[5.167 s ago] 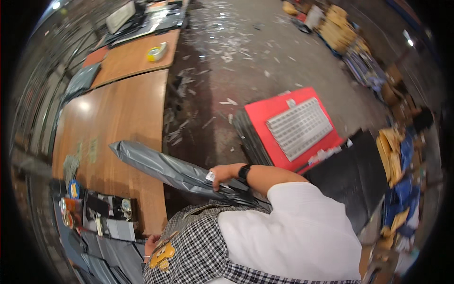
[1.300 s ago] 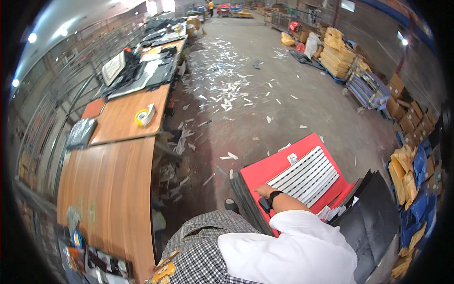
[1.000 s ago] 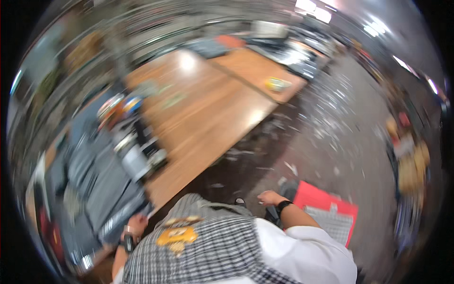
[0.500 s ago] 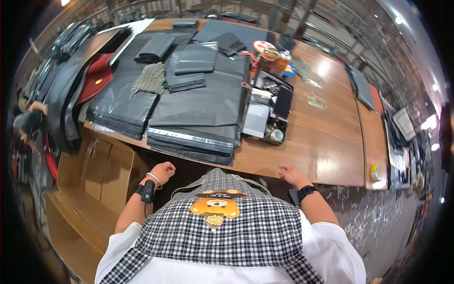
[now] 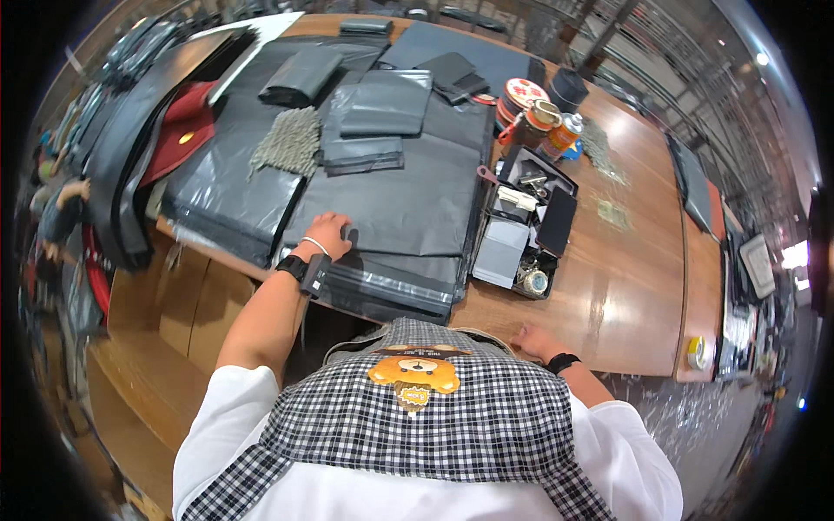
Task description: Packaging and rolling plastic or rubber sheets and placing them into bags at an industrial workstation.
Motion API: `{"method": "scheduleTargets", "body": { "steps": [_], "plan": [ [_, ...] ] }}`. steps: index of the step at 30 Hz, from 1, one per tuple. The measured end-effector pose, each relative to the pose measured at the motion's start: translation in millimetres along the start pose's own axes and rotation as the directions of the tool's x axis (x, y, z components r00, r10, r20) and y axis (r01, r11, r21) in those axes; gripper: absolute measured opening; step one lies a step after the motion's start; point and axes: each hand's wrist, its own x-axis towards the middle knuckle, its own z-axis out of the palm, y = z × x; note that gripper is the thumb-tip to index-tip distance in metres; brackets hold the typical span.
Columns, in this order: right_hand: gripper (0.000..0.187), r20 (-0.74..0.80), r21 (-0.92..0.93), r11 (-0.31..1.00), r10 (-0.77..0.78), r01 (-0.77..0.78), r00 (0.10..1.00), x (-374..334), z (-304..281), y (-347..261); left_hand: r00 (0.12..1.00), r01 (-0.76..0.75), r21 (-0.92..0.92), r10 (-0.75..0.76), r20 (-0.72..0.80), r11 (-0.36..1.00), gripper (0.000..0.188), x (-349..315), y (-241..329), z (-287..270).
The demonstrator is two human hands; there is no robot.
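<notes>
My left hand rests on the front part of a stack of dark grey plastic mailing bags, its fingers spread on the top bag. A small dark spot shows at its fingertips; I cannot make out what it is. My right hand is at the table's front edge, right of the bags, its fingers loosely curled with nothing visible in them. Smaller folded grey bags lie on the stack. A grey-green knitted cloth lies to their left, on another pile of dark bags.
A black tray of small items, with a phone, stands right of the bags. Behind it are a jar, a spray can and a red-and-white tin. A cardboard box stands left below the wooden table.
My left hand has moved forward from before the table edge onto the bag stack, its arm stretched out. The right hand stays near the edge. The view has shifted slightly.
</notes>
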Motion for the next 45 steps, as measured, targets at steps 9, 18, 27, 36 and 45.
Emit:
{"method": "scheduleTargets", "body": {
  "steps": [9,18,27,36,45],
  "plan": [
    [0.035,-0.172,0.355,0.892,0.357,-0.280,0.918,-71.4,86.6,-28.7,0.629,-0.412,-0.219,0.450,0.634,0.885,0.043,57.9,10.9,-27.3],
    [0.024,-0.035,-0.045,0.991,0.123,-0.125,0.992,-201.9,250.5,-66.1,0.479,-0.680,-0.385,0.775,0.412,0.624,0.040,69.2,60.1,7.4],
    [0.032,0.209,0.798,0.060,0.906,-0.600,0.368,-328.5,290.9,-95.3,0.525,-0.672,-0.175,0.630,0.572,0.719,0.022,97.9,119.5,53.7],
    [0.035,0.117,0.908,-0.132,0.991,-0.398,-0.062,-446.6,357.9,-14.8,0.287,-0.646,-0.387,0.679,0.675,0.658,0.015,57.3,321.5,151.2],
    [0.028,0.162,0.891,-0.380,0.777,-0.248,-0.608,-547.0,435.8,-29.7,-0.048,-0.753,-0.396,0.556,0.830,0.526,0.013,-65.1,549.5,257.9]
  ]
}}
